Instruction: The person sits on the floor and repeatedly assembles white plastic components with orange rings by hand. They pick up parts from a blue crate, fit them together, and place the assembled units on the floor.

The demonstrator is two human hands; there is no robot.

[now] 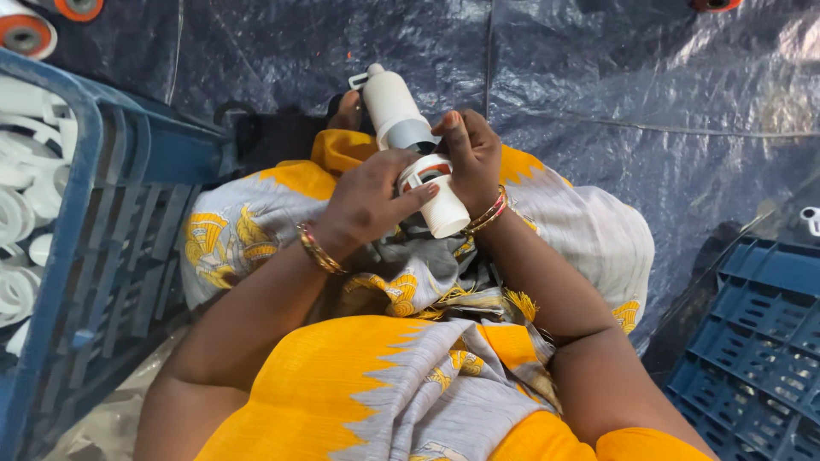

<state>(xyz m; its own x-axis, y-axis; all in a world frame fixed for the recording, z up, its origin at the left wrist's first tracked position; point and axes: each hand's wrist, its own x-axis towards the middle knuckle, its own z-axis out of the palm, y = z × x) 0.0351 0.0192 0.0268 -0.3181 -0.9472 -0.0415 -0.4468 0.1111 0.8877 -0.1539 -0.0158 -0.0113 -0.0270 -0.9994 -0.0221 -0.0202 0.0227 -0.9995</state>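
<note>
A white plastic tube fitting (444, 209) with a collar ring lies between both hands above my lap. My left hand (367, 201) wraps around its ring end, index finger stretched along the tube. My right hand (471, 154) grips it from the far side, thumb on top. Just beyond my hands stands a white cylindrical bottle with a grey band (395, 111), resting against my knee. Gold bangles are on both wrists. My lap is covered in yellow and grey patterned cloth (410, 376).
A blue plastic crate (111, 222) holding several white plastic rings stands at the left. Another blue crate (760, 341) sits at the lower right. Dark blue tarpaulin (615, 94) covers the floor ahead. Orange-and-white spools (26, 34) lie at the top left.
</note>
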